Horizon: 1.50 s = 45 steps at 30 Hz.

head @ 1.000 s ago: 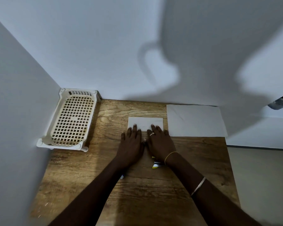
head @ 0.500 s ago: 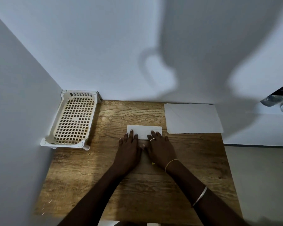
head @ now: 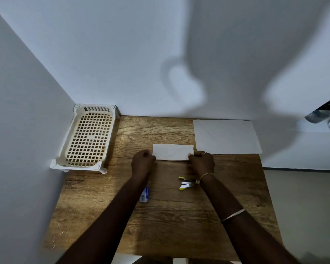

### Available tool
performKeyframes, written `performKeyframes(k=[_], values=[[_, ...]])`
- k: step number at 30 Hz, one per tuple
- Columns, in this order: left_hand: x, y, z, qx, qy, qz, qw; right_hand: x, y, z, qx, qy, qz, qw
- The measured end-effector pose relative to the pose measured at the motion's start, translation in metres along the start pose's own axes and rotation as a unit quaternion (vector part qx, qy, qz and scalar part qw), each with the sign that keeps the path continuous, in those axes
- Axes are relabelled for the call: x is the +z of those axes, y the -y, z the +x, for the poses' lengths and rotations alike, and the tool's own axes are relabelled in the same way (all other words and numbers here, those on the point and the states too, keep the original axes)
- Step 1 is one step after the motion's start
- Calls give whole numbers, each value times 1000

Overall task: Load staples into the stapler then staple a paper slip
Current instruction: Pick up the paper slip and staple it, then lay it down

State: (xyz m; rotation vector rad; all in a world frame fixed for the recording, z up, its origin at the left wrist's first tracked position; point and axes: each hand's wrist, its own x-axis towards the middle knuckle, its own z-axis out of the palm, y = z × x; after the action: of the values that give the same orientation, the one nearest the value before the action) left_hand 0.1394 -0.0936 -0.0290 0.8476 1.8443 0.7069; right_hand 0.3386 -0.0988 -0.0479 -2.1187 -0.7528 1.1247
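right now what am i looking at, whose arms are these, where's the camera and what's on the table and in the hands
There is no machine here. These are a person's two bare arms, seen by a single camera worn on their head that looks forward and down.

The left hand and right hand each pinch one end of a small white paper slip with curled fingers. I can't tell whether the slip rests on the wooden table or is lifted just off it.

Near the right wrist lies a small yellow-and-metal stapler, untouched. Beside the left forearm is a little blue-and-white box, probably staples, though its label is too small to read.

Further back, a bigger white sheet lies on the right. A cream plastic basket sits in the left corner by the wall.
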Motion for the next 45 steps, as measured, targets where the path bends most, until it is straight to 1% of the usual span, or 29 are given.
performKeyframes(k=[2, 6, 8, 11, 14, 17, 19, 21, 24, 28, 37, 41, 43, 45], values=[[3, -2, 4, -25, 11, -17, 999, 1, 1, 2, 19, 3, 32, 999], [9, 0, 6, -76, 20, -80, 994, 0, 4, 1, 47, 4, 56, 997], [9, 1, 5, -99, 24, -113, 988, -2, 6, -1, 73, 12, 94, 993], [8, 3, 2, -110, 25, -142, 983, -7, 10, -6, 114, 34, 170, 978], [2, 1, -6, -91, 28, -163, 982, -14, 16, -11, 126, 59, 214, 967], [-4, -8, -17, -64, 80, -201, 974, -25, 28, -20, 103, 83, 242, 961], [-3, -21, -25, -64, 126, -260, 955, -32, 41, -27, 89, 98, 276, 952], [-3, -39, -33, -50, 141, -316, 937, -40, 57, -35, 76, 114, 320, 938], [-4, -68, -41, -2, 136, -365, 921, -51, 82, -49, 46, 133, 345, 928], [-12, -100, -53, 40, 127, -386, 913, -68, 107, -67, 14, 148, 361, 921], [-22, -132, -83, 89, 153, -403, 898, -97, 132, -87, -44, 179, 358, 915], [-26, -136, -90, 94, 146, -412, 894, -104, 134, -91, -99, 193, 332, 918], [-29, -138, -92, 93, 145, -419, 892, -107, 134, -91, -124, 193, 314, 921], [-32, -140, -94, 96, 142, -422, 890, -107, 130, -87, -139, 176, 301, 927]])
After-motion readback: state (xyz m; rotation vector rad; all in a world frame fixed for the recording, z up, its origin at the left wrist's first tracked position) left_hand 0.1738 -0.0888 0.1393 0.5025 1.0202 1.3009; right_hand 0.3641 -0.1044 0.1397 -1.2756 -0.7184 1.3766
